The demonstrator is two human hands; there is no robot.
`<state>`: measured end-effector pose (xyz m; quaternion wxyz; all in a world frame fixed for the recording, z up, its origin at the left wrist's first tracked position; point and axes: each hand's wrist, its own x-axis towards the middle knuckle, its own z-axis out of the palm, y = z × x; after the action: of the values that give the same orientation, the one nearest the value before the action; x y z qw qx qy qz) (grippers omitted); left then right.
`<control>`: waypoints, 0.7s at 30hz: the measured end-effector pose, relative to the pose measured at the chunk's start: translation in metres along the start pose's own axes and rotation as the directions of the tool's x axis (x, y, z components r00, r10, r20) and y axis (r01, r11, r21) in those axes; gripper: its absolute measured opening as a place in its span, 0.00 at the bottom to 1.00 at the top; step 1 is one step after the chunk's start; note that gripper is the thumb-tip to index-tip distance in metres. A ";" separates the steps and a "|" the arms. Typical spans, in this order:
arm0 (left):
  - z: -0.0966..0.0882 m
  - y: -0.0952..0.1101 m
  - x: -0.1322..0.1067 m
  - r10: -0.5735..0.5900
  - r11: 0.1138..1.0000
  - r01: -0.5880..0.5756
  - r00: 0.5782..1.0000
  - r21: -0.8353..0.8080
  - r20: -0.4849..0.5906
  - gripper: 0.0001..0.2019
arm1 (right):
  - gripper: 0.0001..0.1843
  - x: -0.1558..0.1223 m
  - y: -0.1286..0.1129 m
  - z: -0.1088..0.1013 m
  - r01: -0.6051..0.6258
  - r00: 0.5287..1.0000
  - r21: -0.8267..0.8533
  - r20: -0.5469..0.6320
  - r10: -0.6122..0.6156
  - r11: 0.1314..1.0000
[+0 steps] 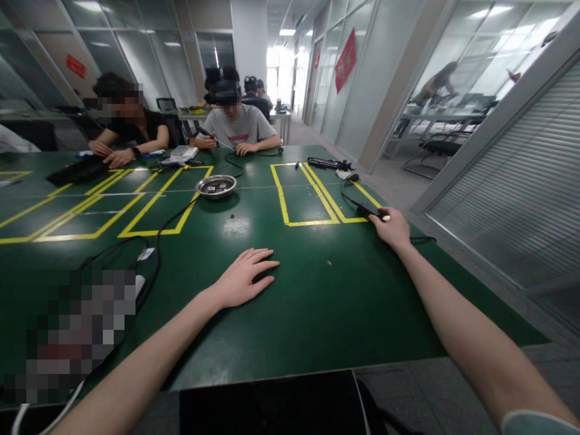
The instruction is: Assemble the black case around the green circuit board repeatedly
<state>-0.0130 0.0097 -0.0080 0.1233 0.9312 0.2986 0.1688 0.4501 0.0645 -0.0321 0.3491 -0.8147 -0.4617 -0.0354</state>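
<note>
The fingers of the right hand [395, 229] are closed on the near end of a black handle [368, 212], which sits low over the table [335, 314] by the near end of a taped box; whether it is lifted clear I cannot tell. The fingers of the left hand [247, 279] are spread and hold nothing, palm down at the table. A dark cord [345, 196] loops away from the handle. Beyond lie yellow tape [312, 223], a folded black stand [327, 163] and a metal bowl [216, 196] with small metal pieces; across the table sits a person in a grey shirt [247, 128]. The step in hand seems to be gripping or placing the handle; the next move calls for a steady hold and slack in the cord.
</note>
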 end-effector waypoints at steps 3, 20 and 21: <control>0.000 0.000 0.000 0.000 1.000 0.000 1.000 -0.004 0.000 0.18 | 0.22 -0.001 0.000 0.000 0.003 1.000 -0.018 -0.007 -0.004 1.000; 0.001 -0.001 0.000 -0.016 1.000 0.015 0.999 0.004 0.028 0.19 | 0.25 -0.001 -0.008 -0.004 -0.117 0.993 0.012 -0.014 0.118 0.993; 0.001 -0.001 0.000 -0.013 1.000 0.013 1.000 0.003 0.026 0.19 | 0.25 0.000 -0.006 -0.003 -0.116 0.993 0.012 -0.031 0.116 0.993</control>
<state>-0.0133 0.0102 -0.0096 0.1269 0.9315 0.3032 0.1554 0.4460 0.0644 -0.0263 0.3619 -0.8377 -0.4081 -0.0258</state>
